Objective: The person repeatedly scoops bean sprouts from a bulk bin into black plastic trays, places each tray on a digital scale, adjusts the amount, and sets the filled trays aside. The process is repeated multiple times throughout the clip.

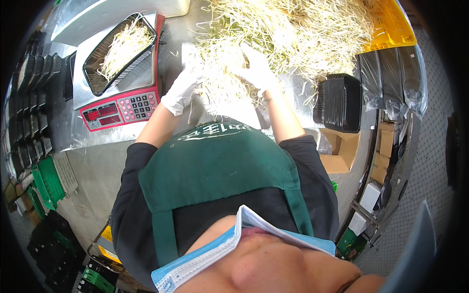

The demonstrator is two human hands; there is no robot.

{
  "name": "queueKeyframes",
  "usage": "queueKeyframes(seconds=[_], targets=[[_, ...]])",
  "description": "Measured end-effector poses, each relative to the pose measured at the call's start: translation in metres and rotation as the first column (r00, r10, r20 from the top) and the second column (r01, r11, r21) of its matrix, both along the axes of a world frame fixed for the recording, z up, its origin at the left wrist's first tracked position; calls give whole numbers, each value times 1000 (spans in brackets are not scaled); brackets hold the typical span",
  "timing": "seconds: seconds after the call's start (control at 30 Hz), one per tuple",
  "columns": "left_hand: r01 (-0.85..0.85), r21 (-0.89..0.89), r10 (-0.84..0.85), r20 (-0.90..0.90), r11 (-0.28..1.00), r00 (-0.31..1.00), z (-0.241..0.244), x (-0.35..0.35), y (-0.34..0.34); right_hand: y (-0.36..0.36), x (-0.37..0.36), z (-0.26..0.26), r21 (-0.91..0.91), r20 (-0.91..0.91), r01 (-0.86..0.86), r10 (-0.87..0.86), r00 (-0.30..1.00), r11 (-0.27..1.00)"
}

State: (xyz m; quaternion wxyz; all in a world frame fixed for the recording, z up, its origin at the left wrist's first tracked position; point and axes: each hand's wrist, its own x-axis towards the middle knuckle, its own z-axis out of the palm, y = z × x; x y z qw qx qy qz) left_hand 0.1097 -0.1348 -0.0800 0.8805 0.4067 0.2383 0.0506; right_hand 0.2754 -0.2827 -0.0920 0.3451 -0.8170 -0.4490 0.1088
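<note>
Both my hands wear white gloves and work in a loose clump of bean sprouts point(223, 78) on the metal table. My left hand point(185, 84) presses along the clump's left side, its fingertips washed out by glare. On the other side, my right hand point(258, 69) has thumb and fingers around some of the sprouts. A large heap of sprouts point(293, 33) spreads just beyond and to the right. To the left, a black plastic tray point(122, 82) holding a portion of sprouts rests tilted on the red digital scale point(155, 88), whose display is lit.
A nested stack of black trays point(350, 104) stands right of my right hand. Behind it lie plastic-wrapped tray packs point(401, 80) and a yellow crate point(392, 29). More black trays point(38, 69) line the far left. A white foam box point(117, 18) sits behind the scale; an open cardboard box point(340, 154) is lower right.
</note>
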Motion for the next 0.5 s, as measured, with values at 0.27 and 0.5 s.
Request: queueKeyframes(seconds=[0.27, 0.5], targets=[[26, 369, -130, 260, 929, 957, -22, -35, -31, 11, -38, 28, 136, -274, -99, 133, 952, 986], [405, 890, -120, -434, -208, 893, 34, -72, -32, -13, -73, 32, -55, -6, -137, 137, 991, 989]])
